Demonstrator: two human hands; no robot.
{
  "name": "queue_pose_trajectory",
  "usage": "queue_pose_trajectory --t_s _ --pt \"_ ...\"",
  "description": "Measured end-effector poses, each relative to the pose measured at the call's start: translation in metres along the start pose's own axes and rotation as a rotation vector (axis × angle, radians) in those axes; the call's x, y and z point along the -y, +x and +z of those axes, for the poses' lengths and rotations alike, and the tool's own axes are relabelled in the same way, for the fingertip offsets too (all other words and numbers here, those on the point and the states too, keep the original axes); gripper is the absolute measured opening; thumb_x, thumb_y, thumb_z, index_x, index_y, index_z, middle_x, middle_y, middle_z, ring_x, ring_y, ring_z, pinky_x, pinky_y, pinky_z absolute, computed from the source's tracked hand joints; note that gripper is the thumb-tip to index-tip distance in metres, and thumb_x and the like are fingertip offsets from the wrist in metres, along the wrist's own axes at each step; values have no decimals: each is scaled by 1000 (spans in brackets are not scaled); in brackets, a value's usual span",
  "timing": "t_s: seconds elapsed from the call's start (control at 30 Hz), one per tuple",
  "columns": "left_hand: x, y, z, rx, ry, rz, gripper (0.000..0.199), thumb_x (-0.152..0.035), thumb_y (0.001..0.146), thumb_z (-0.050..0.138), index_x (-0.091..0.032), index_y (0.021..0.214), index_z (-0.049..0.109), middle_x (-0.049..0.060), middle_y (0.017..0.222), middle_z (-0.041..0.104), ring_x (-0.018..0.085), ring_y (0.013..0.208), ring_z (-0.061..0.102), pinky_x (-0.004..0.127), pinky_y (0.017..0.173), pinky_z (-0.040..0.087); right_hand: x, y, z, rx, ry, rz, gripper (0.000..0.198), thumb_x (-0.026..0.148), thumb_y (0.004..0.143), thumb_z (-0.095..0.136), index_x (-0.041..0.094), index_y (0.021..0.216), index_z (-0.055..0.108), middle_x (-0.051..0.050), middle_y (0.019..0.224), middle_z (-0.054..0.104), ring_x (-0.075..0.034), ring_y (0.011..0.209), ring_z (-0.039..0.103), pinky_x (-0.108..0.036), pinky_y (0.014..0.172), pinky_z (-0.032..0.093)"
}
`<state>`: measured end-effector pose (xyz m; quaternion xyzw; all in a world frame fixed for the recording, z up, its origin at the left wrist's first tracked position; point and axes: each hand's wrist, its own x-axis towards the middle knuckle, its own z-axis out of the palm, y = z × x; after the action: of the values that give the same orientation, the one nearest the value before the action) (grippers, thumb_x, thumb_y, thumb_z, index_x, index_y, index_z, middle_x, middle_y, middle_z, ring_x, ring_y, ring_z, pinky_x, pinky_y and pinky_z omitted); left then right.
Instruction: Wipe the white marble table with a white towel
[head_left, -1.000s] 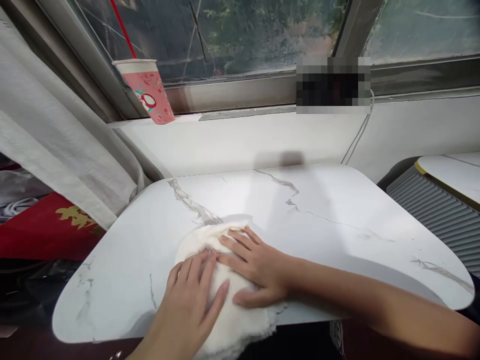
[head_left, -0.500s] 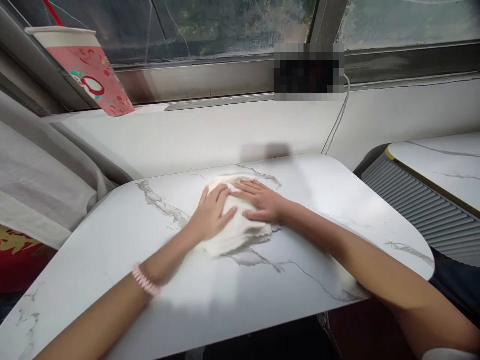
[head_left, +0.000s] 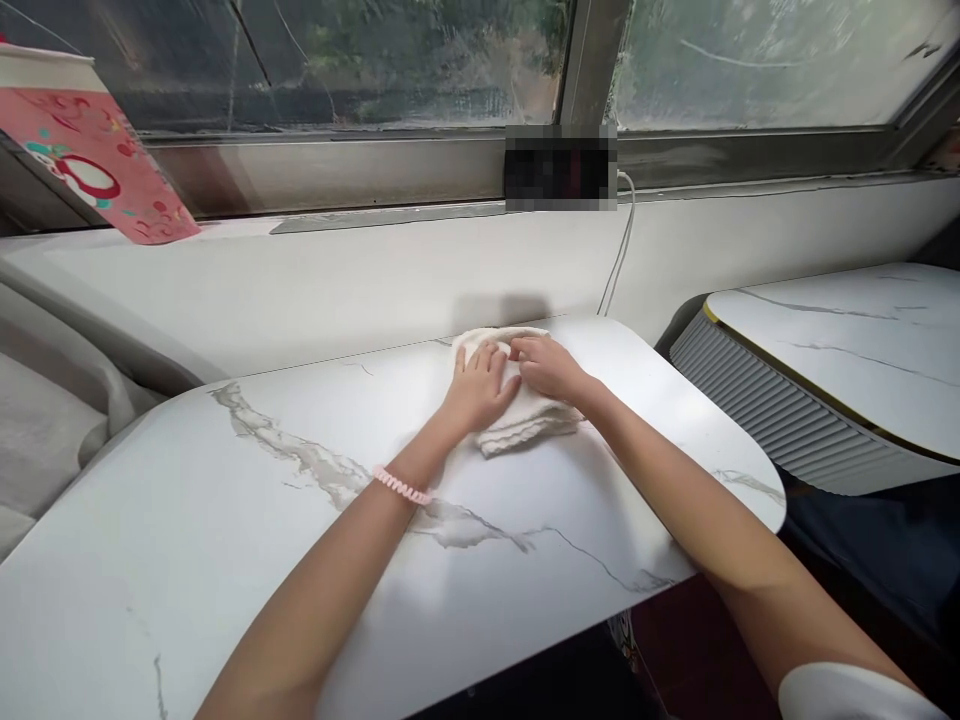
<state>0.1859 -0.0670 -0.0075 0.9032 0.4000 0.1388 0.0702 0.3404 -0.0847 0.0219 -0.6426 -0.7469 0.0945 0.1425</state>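
A cream-white cloth (head_left: 529, 422) lies bunched on the white marbled tabletop (head_left: 360, 590), close to its far edge. My left hand (head_left: 480, 390) rests flat on the cloth's left part, fingers spread and pointing away from me. A pink coiled band (head_left: 403, 487) circles that wrist. Beside it, my right hand (head_left: 551, 368) has its fingers curled down into the cloth's upper right part. The fingertips of the right hand are partly hidden.
On the sill at the left stands a pink paper cup (head_left: 112, 160). A blurred-out dark object (head_left: 561, 170) with a white cable (head_left: 621, 245) sits by the window. A second marbled table (head_left: 847, 320) with ribbed sides is at the right. Grey fabric (head_left: 45, 380) hangs at the left.
Both hands and the cloth have moved right and toward the table's far edge. My right fingers, flat before, are now curled on the cloth. The view has turned slightly right.
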Motion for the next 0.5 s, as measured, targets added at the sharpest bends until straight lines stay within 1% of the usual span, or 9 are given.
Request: queue_pose_trajectory --t_s 0.03,0.1,0.2,0.27,0.33,0.37,0.4,0.47,0.5 --pt "-10 -5 1 17 5 -18 53 -41 100 28 -9 140 40 18 154 37 28 147 23 56 120 7 4 -3 -3 -9 -12 37 32 11 78 40 17 96 65 -9 113 68 -26 107 59 -40 93 45" --pt "-29 -13 2 42 10 -31 56 -39 101 25 -6 145 35 18 155 34 30 148 19 58 120 6 12 -13 -6 -19 -34 87 29 14 82 39 17 95 65 -11 115 68 -27 108 59 -40 91 45" --pt "-50 -24 2 54 9 -57 59 -38 101 25 -3 148 30 19 157 31 31 149 17 58 120 5 23 -32 -9 -12 -70 121 33 18 90 34 17 104 64 -12 120 66 -28 113 57 -45 97 44" --pt "-62 -31 2 63 4 -69 60 -36 100 26 -3 150 28 18 158 29 32 149 16 58 120 5 30 -48 -9 -14 -155 115 35 18 94 32 15 111 62 -15 122 64 -29 115 57 -56 104 37" --pt "-73 -39 2 76 4 -63 61 -34 99 29 -5 152 25 18 159 28 33 149 14 60 119 5 36 -64 -7 -18 -279 90 36 15 96 30 12 114 61 -18 118 65 -32 113 57 -67 107 26" --pt "-79 -43 2 82 9 -53 62 -33 98 31 -7 153 23 18 159 27 35 149 14 61 119 5 38 -72 -6 -17 -335 74 36 13 95 31 11 114 61 -19 116 65 -34 112 58 -70 107 22" --pt "-85 -48 3 87 14 -41 63 -33 97 33 -8 154 22 18 159 26 36 149 13 63 118 6 38 -80 -4 -17 -373 51 36 10 94 31 10 112 62 -20 113 66 -35 112 58 -70 108 22" --pt "-97 -57 5 88 32 -24 65 -33 96 35 -7 154 23 20 159 26 38 148 14 65 117 8 33 -96 1 -39 -368 1 35 7 92 32 10 106 64 -19 108 66 -35 114 57 -66 109 27" --pt "-103 -62 7 82 45 -24 65 -33 96 35 -4 153 24 22 158 26 39 148 14 65 116 8 28 -103 4 -69 -319 -15 35 7 91 32 11 104 64 -18 106 66 -34 115 56 -61 109 31"
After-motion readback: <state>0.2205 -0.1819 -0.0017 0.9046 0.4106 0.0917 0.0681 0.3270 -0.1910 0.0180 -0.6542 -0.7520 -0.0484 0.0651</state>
